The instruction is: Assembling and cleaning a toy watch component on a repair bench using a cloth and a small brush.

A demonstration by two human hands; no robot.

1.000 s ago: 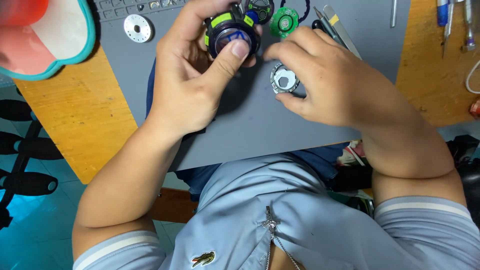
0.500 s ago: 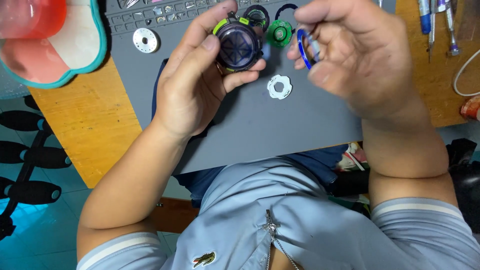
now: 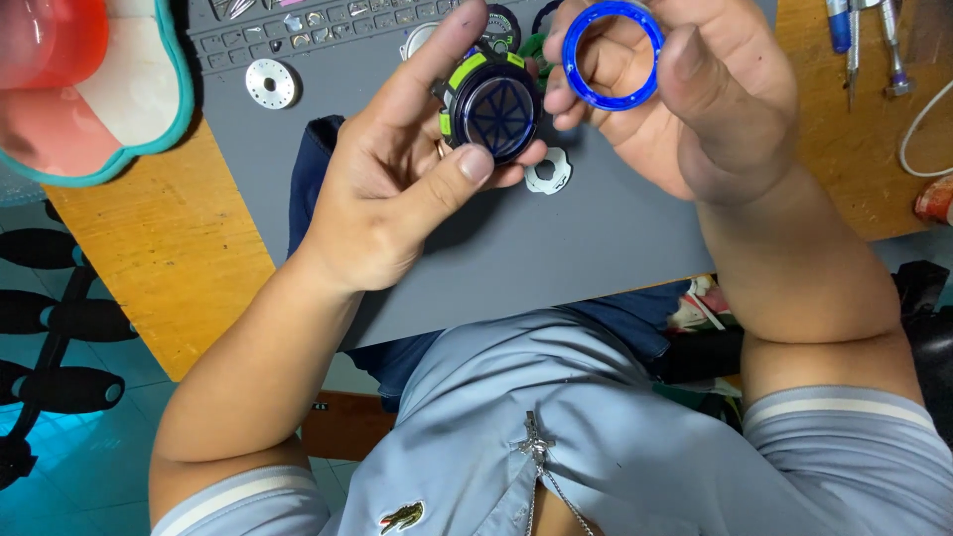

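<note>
My left hand (image 3: 397,189) grips a round black watch case (image 3: 489,109) with lime-green accents and a dark blue dial, thumb on its lower edge. My right hand (image 3: 695,99) holds a blue ring (image 3: 612,55) between its fingers, just to the right of and above the case. A small white scalloped metal part (image 3: 549,175) lies on the grey mat (image 3: 556,248) under the hands. A green ring behind the case is mostly hidden.
A silver disc with holes (image 3: 270,83) lies on the mat at the left. A parts tray strip (image 3: 298,30) runs along the mat's far edge. A teal-rimmed dish with a red cup (image 3: 69,89) stands far left. Tools (image 3: 874,50) and a white cable (image 3: 918,129) lie at the right on the wooden table.
My right hand left the white scalloped part on the mat, picked up the blue ring and raised it beside the case. The left hand turned the case face-up.
</note>
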